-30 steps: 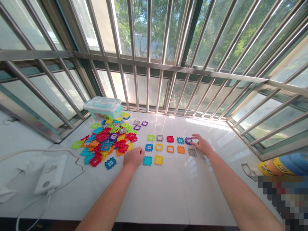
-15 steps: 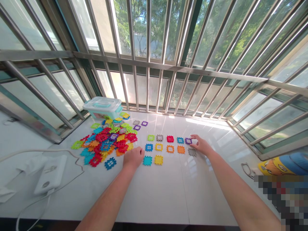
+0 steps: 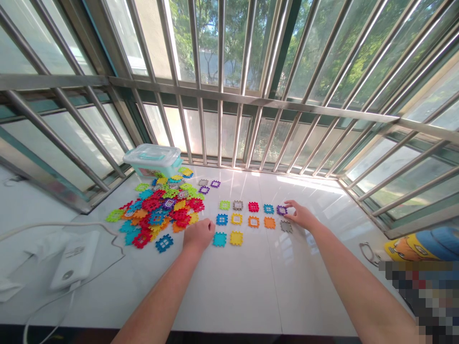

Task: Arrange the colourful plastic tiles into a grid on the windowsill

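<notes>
Right hand (image 3: 302,216) points left, fingers beside a purple tile (image 3: 281,210)

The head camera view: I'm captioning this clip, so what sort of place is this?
Probably an enclosed balcony or window bay in a home: steel security bars run across glass panes, treetops show outside, and the surface below is glossy white tile.

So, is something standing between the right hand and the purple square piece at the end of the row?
Nothing visible stands in the way: the right hand is open just beside the purple plastic tile. The grey plastic tile lies nearer the person, next to the hand, not between them.
</notes>
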A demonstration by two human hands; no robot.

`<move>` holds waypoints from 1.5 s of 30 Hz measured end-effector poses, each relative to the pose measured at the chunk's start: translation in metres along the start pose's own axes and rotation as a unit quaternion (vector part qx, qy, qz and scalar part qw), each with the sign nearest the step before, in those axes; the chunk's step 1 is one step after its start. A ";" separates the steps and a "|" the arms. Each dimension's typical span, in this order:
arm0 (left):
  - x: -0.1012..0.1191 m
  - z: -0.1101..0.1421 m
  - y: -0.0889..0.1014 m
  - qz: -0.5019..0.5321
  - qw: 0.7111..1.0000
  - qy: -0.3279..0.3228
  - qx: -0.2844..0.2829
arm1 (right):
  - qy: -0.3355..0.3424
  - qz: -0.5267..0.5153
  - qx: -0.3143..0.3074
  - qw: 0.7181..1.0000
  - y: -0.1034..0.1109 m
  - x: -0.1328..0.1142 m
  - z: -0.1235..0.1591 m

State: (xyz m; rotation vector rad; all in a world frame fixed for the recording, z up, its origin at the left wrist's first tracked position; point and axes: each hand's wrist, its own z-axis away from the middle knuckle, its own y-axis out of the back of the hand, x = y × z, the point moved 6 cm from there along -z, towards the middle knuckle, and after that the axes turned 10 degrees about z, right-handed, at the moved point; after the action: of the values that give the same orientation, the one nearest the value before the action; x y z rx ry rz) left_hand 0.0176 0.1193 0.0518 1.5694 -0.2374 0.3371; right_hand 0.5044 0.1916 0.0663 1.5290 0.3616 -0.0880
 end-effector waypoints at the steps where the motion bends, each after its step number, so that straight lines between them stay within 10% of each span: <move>1: 0.000 0.000 0.000 -0.002 1.000 0.000 0.002 | 0.002 0.000 -0.002 1.000 -0.001 0.001 -0.001; 45: 0.005 0.003 0.008 0.015 1.000 0.021 -0.016 | 0.044 0.061 -0.045 0.996 0.006 -0.030 -0.019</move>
State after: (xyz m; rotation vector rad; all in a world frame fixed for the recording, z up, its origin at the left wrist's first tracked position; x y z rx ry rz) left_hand 0.0194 0.1165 0.0610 1.5273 -0.2340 0.3877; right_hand 0.4741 0.2050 0.0808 1.4657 0.3362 0.0907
